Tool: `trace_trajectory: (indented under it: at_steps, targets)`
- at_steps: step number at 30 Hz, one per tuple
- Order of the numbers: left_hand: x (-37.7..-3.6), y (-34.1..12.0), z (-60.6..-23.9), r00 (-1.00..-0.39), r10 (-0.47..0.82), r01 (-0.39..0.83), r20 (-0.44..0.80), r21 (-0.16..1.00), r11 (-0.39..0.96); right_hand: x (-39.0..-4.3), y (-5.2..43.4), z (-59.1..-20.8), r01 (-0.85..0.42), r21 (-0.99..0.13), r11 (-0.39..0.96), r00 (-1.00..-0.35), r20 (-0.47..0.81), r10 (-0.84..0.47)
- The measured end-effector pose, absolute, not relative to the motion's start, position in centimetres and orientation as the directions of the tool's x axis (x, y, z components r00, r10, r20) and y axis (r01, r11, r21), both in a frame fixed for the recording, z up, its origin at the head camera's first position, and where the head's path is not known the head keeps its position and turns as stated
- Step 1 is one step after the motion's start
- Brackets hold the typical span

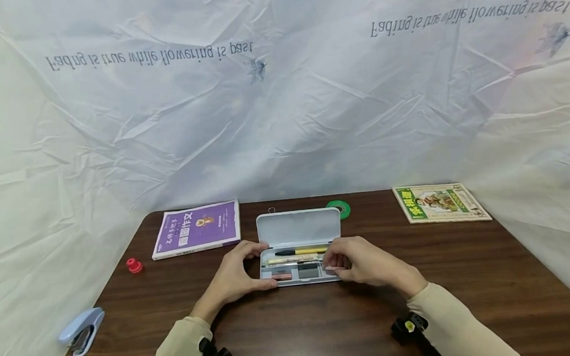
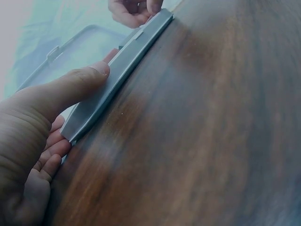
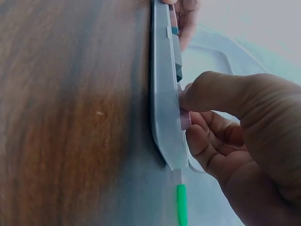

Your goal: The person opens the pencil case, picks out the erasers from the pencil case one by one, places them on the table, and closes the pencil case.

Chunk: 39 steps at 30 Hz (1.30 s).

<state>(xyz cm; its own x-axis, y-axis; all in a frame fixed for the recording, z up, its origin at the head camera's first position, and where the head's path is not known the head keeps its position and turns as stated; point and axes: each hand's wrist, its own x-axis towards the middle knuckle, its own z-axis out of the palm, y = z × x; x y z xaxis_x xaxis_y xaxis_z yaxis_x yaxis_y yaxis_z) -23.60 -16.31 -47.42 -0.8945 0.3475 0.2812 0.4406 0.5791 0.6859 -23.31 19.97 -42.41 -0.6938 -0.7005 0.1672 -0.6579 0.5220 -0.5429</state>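
Observation:
A pale grey pencil case (image 1: 298,226) lies on the table with its lid raised. My left hand (image 1: 232,274) grips its left end, thumb along the front wall and fingers at the back. At the right end, my right hand (image 1: 367,261) pinches a small pale pinkish block (image 3: 185,120) in the tray's right part; its kind is unclear. Inside the case are a yellow-and-black pen (image 1: 307,251), a cream-coloured pen (image 1: 291,260), a pinkish block (image 1: 282,277) and a dark grey block (image 1: 308,270). The right fingers hide part of the tray.
A purple book (image 1: 199,228) lies at the back left, and a green-and-yellow book (image 1: 440,203) at the back right. Behind the lid sits a green tape roll (image 1: 343,209). Toward the left edge are a red cap-like object (image 1: 134,266) and a light blue stapler (image 1: 82,331).

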Motion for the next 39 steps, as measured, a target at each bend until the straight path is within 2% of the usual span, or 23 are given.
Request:
trace_trajectory:
  at_steps: [10,14,19,25,31,39]
  targets:
    - [-23.7,-16.5,-47.4,-0.898,0.347,0.432,0.272,0.700,0.569,-23.2,19.7,-42.3,-0.653,-0.545,0.525,-0.699,0.166,-0.696]
    - [-23.7,-16.5,-47.5,-0.896,0.349,0.436,0.274,0.693,0.574,-23.2,20.4,-41.2,-0.653,-0.566,0.503,-0.704,0.208,-0.679]
    - [-23.7,-16.5,-47.4,-0.894,0.354,0.440,0.274,0.686,0.580,-23.7,23.4,-38.9,-0.635,-0.550,0.542,-0.754,0.291,-0.588]
    - [-23.7,-16.5,-47.5,-0.893,0.358,0.441,0.272,0.684,0.582,-24.5,28.5,-37.6,-0.561,-0.472,0.680,-0.827,0.347,-0.442]
    - [-23.6,-16.6,-47.5,-0.895,0.356,0.437,0.267,0.682,0.586,-25.2,31.8,-39.2,-0.477,-0.425,0.769,-0.876,0.297,-0.380]
    - [-23.6,-16.5,-47.5,-0.895,0.357,0.438,0.268,0.681,0.586,-26.2,32.9,-42.1,-0.450,-0.430,0.783,-0.893,0.195,-0.406]
